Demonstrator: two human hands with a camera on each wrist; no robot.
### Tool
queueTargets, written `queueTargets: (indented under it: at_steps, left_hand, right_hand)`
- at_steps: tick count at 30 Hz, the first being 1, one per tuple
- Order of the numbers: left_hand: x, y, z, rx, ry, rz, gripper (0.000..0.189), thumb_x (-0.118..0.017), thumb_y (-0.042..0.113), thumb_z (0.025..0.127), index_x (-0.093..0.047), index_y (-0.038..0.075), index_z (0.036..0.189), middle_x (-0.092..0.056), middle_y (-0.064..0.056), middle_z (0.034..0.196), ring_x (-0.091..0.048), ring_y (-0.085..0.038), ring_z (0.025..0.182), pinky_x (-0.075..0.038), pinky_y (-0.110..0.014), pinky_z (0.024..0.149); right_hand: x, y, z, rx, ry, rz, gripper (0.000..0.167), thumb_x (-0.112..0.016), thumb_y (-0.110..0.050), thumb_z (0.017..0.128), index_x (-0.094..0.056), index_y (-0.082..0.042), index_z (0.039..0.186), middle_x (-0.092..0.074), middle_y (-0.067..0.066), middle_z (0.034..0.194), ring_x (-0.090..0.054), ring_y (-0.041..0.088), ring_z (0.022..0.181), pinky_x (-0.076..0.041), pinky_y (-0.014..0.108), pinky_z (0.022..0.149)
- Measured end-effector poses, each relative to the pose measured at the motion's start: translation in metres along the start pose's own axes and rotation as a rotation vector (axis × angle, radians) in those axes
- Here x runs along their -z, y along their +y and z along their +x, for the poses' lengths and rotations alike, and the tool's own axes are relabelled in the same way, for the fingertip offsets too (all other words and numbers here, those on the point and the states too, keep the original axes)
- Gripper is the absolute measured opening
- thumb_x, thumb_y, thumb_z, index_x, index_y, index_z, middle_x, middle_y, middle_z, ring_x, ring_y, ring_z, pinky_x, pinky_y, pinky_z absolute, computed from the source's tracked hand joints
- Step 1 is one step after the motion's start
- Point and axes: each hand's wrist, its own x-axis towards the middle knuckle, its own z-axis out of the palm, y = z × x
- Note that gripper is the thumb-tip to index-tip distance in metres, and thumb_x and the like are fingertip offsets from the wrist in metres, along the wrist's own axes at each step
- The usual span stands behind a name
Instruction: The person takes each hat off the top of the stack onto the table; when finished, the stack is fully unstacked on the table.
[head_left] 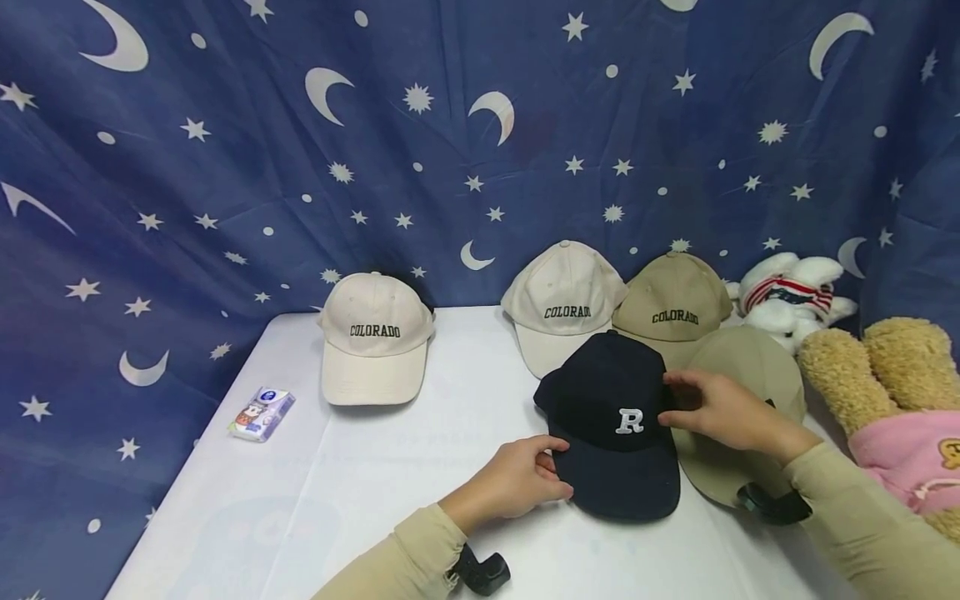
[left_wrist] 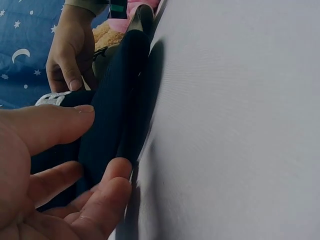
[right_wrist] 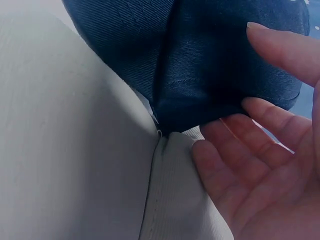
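A navy cap (head_left: 600,408) with a white letter R on its front lies on the white table, its brim toward me. My left hand (head_left: 517,479) is at the brim's left edge, thumb above and other fingers spread along the side. In the left wrist view those fingers (left_wrist: 107,210) are slightly bent at the brim. My right hand (head_left: 723,412) touches the crown's right side with thumb and fingers fairly straight. The right wrist view has its fingers (right_wrist: 240,145) by the cap's lower edge. Under that hand lies an olive-beige cap (head_left: 750,367), partly hidden.
Behind stand a cream COLORADO cap (head_left: 562,287) and a khaki COLORADO cap (head_left: 671,292). Another cream COLORADO cap (head_left: 375,333) sits left, near a small purple-and-white packet (head_left: 262,414). Plush toys, one white (head_left: 787,292) and one tan in pink (head_left: 907,400), crowd the right.
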Motion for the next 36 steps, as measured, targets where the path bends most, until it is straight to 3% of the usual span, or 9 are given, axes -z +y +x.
queueTargets:
  at_steps: [6, 8, 22, 36]
  left_hand:
    - [-0.001, -0.002, -0.006, -0.001, 0.036, -0.015, 0.051, -0.082, 0.011, 0.079, -0.067, 0.004, 0.127, -0.066, 0.011, 0.07, -0.06, -0.002, 0.063, -0.047, -0.022, 0.06]
    - [-0.001, -0.002, -0.007, -0.009, 0.047, -0.019, 0.051, -0.083, 0.01, 0.078, -0.068, 0.003, 0.126, -0.066, 0.01, 0.07, -0.06, -0.002, 0.065, -0.047, -0.022, 0.063]
    - [0.001, -0.003, -0.005, -0.001, 0.098, 0.038, 0.055, -0.084, 0.018, 0.079, -0.065, 0.006, 0.13, -0.059, -0.005, 0.111, -0.061, -0.009, 0.094, -0.049, -0.023, 0.079]
    - [-0.006, -0.001, 0.0, -0.04, 0.086, 0.05, 0.053, -0.082, 0.02, 0.082, -0.064, 0.007, 0.13, -0.06, -0.009, 0.127, -0.063, -0.017, 0.11, -0.049, -0.026, 0.09]
  right_hand:
    - [-0.002, -0.003, 0.004, 0.002, -0.006, 0.003, 0.061, -0.081, -0.024, 0.084, -0.058, 0.015, 0.125, -0.064, 0.027, 0.122, -0.062, 0.041, 0.111, -0.048, 0.053, 0.092]
    - [-0.002, -0.005, 0.004, 0.0, -0.003, -0.006, 0.06, -0.081, -0.025, 0.084, -0.059, 0.014, 0.125, -0.064, 0.026, 0.122, -0.063, 0.04, 0.111, -0.048, 0.053, 0.092]
    - [-0.006, -0.009, 0.013, 0.014, -0.005, -0.035, 0.062, -0.082, -0.026, 0.083, -0.059, 0.013, 0.126, -0.063, 0.026, 0.122, -0.062, 0.041, 0.111, -0.047, 0.056, 0.094]
    - [-0.007, -0.005, 0.01, -0.013, 0.025, -0.046, 0.068, -0.083, -0.027, 0.082, -0.055, 0.013, 0.129, -0.061, 0.029, 0.122, -0.059, 0.044, 0.111, -0.045, 0.058, 0.094]
